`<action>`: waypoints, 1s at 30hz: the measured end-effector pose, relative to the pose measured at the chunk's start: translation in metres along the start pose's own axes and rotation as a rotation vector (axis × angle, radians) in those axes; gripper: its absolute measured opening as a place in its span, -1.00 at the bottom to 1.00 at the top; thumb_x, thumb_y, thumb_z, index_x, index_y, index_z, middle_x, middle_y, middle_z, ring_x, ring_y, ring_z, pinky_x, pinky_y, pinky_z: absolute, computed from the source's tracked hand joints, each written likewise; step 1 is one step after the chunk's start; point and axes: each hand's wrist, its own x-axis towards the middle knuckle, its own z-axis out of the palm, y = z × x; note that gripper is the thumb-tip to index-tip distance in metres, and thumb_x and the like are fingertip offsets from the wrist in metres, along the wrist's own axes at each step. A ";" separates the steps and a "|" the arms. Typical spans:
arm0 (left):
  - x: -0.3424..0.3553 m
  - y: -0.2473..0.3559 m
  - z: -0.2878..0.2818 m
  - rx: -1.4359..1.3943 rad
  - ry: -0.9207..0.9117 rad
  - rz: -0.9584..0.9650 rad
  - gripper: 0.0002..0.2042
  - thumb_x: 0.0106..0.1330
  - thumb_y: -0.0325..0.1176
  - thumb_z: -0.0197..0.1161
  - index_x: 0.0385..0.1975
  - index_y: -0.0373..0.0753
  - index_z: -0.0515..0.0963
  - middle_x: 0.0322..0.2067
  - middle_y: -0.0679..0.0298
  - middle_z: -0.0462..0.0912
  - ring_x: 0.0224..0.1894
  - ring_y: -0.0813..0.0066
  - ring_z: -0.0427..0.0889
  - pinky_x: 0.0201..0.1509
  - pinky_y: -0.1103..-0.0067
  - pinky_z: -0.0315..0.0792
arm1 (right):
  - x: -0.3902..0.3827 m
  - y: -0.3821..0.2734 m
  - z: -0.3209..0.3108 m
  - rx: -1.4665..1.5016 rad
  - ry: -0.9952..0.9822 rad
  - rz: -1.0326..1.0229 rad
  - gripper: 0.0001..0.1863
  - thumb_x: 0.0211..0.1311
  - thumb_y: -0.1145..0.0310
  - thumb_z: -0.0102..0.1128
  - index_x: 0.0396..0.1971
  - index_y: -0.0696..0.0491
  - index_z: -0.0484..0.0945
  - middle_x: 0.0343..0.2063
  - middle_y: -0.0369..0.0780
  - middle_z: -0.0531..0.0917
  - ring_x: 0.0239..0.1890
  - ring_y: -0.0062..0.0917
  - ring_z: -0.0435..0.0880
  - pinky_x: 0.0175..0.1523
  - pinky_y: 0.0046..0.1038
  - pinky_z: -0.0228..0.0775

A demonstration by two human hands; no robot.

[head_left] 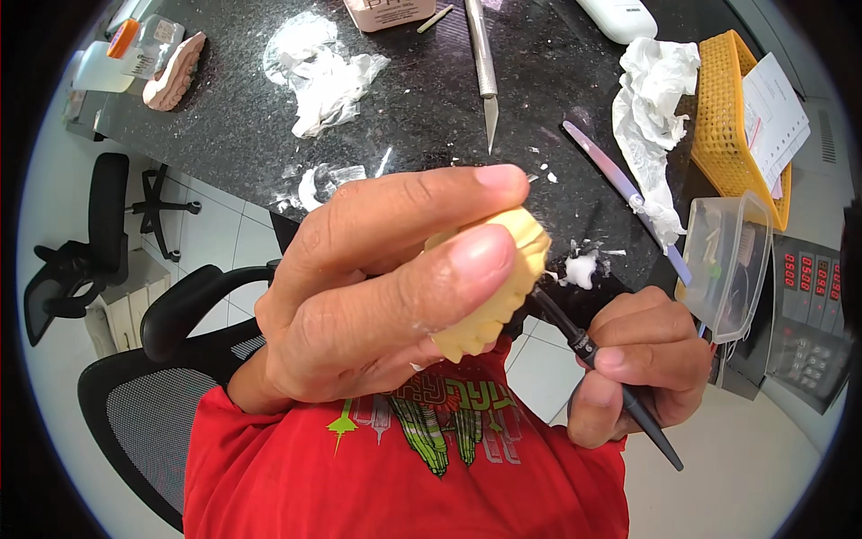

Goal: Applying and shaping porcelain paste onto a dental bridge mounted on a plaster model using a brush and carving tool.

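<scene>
Right grip (648,366) | black tool (567,331) | axis slanted | upper-left, toward yellow cast (489,316)

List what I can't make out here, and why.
All in the head view:
- Yellow dental model: much of it hidden by the left hand.
- Slim black tool: shaft partly covered by the right hand; contact with the model unclear.
- Craft knife: handle end cut off by the upper edge.
- Yellow basket: inside partly hidden by papers.

The left hand (377,292) grips a yellow cast (505,304) between thumb and fingers; the right hand (654,364) holds a black tool (561,323), tip at the cast's edge. On the bench (422,108) lie a knife (483,63), tissue (648,108) and a pink cast (175,76).
</scene>
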 end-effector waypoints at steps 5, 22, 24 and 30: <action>-0.003 -0.001 0.000 -0.012 -0.004 0.007 -0.39 0.15 -0.41 0.30 0.20 -0.23 0.18 0.12 -0.15 0.22 0.10 0.00 0.43 -0.14 0.34 0.65 | 0.002 -0.002 -0.003 0.001 -0.048 0.021 -0.79 -0.25 0.58 0.24 -0.48 0.15 0.51 -0.68 -0.27 0.52 -0.72 -0.56 0.48 -0.63 -0.61 0.33; 0.001 0.000 0.001 0.152 -0.014 0.085 -0.38 0.14 -0.35 0.32 0.19 -0.20 0.18 0.06 -0.04 0.29 -0.01 0.00 0.52 -0.19 0.37 0.66 | 0.004 0.000 -0.004 0.031 -0.060 0.011 -0.81 -0.25 0.60 0.25 -0.50 0.14 0.51 -0.70 -0.27 0.51 -0.75 -0.56 0.47 -0.66 -0.61 0.32; 0.000 -0.001 0.002 0.159 0.001 0.089 -0.38 0.14 -0.36 0.32 0.18 -0.21 0.18 0.06 -0.03 0.29 -0.01 0.00 0.52 -0.19 0.37 0.66 | 0.003 0.000 -0.003 0.032 -0.058 0.015 -0.81 -0.25 0.60 0.25 -0.50 0.14 0.51 -0.70 -0.27 0.51 -0.75 -0.55 0.47 -0.66 -0.61 0.32; 0.000 -0.009 0.001 0.132 0.009 0.146 -0.39 0.12 -0.38 0.33 0.17 -0.22 0.19 0.06 -0.02 0.29 -0.01 0.02 0.52 -0.14 0.37 0.65 | -0.005 -0.010 -0.013 0.166 0.136 0.123 -0.79 0.10 0.48 0.15 -0.25 0.22 0.52 -0.57 -0.12 0.54 -0.63 -0.55 0.53 -0.55 -0.61 0.41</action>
